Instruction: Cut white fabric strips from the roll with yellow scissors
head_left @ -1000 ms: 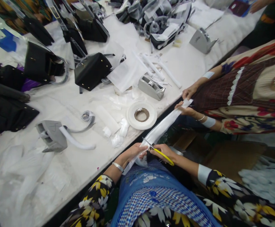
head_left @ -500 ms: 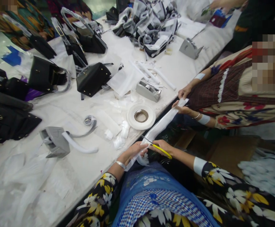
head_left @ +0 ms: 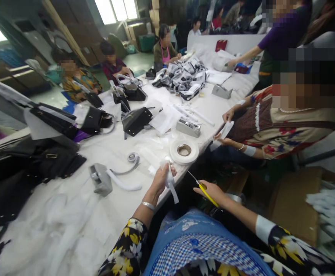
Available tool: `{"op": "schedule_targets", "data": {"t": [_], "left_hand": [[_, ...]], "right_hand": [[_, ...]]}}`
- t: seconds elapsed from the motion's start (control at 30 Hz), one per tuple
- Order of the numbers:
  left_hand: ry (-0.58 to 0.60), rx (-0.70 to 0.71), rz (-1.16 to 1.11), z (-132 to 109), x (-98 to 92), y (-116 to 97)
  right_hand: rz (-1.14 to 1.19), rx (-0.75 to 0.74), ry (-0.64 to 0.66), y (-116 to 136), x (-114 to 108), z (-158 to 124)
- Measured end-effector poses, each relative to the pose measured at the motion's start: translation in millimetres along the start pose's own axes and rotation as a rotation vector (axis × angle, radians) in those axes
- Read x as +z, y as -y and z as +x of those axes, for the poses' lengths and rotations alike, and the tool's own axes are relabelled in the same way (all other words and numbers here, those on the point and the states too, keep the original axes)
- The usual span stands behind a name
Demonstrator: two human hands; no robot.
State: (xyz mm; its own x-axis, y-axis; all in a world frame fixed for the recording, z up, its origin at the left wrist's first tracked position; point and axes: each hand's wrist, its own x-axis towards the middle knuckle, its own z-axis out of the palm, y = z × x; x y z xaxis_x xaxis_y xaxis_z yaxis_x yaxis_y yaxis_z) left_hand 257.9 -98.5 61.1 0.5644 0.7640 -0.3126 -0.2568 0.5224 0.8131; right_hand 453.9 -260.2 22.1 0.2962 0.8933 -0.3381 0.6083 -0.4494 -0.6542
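Observation:
My left hand point(head_left: 162, 177) is closed on a white strip point(head_left: 172, 190), whose loose end hangs below the fingers over the table's edge. Just beyond that hand, a wide roll of white tape point(head_left: 184, 151) lies flat on the table. My right hand point(head_left: 212, 191) grips yellow-handled scissors point(head_left: 208, 194), with the thin blade pointing up and left, apart from the strip. Across the corner, a co-worker's hands point(head_left: 227, 115) hold another white strip point(head_left: 226, 129).
The white table point(head_left: 98, 214) carries grey tape dispensers point(head_left: 100, 179), black handbags point(head_left: 137, 120) and crumpled white wrapping point(head_left: 60, 218). Wrapped bags point(head_left: 181, 74) are heaped at the far end. A cardboard box point(head_left: 295, 203) stands at the right, below table height. Several people sit around.
The long strip stretched between my left hand and the co-worker is now in two separate pieces. My hands have moved apart, the scissors drawn away from the strip. The view has tilted up.

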Motion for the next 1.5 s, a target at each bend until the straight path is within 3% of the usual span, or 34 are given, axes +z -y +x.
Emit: {"op": "schedule_targets", "data": {"t": [0.13,0.3,0.47,0.63,0.73,0.83,0.93,1.03,1.17,1.37,1.5], "left_hand": [[-0.156,0.265,-0.164,-23,-19.4,-47],[-0.351,0.363,-0.496,-63,-61.6,-86],[-0.488,0.444,-0.651,-111,-100.2,-110],[-0.523,0.534,-0.633,-155,-120.0,-123],[-0.579,0.608,-0.543,-172,-120.1,-126],[-0.597,0.678,-0.336,-181,-111.6,-123],[-0.541,0.660,-0.212,-179,-97.8,-121],[-0.483,0.637,-0.230,-170,-85.5,-122],[-0.511,0.628,-0.276,-153,-79.1,-122],[-0.625,0.648,-0.133,-130,-76.1,-102],[-0.654,0.597,-0.240,-118,-73.4,-95]], "right_hand": [[-0.087,-0.060,0.084,16,42,-1],[-0.081,-0.265,0.133,59,105,19],[-0.228,-0.551,0.238,114,162,47],[-0.281,-0.631,0.274,168,195,61],[-0.233,-0.623,0.199,198,187,55],[0.078,-0.680,0.136,235,156,42],[0.466,-0.796,0.360,271,122,27],[0.589,-0.796,0.657,288,101,13],[0.670,-0.647,0.774,277,95,2],[0.744,-0.453,0.886,251,99,8],[0.752,-0.406,0.823,239,102,16]]}}
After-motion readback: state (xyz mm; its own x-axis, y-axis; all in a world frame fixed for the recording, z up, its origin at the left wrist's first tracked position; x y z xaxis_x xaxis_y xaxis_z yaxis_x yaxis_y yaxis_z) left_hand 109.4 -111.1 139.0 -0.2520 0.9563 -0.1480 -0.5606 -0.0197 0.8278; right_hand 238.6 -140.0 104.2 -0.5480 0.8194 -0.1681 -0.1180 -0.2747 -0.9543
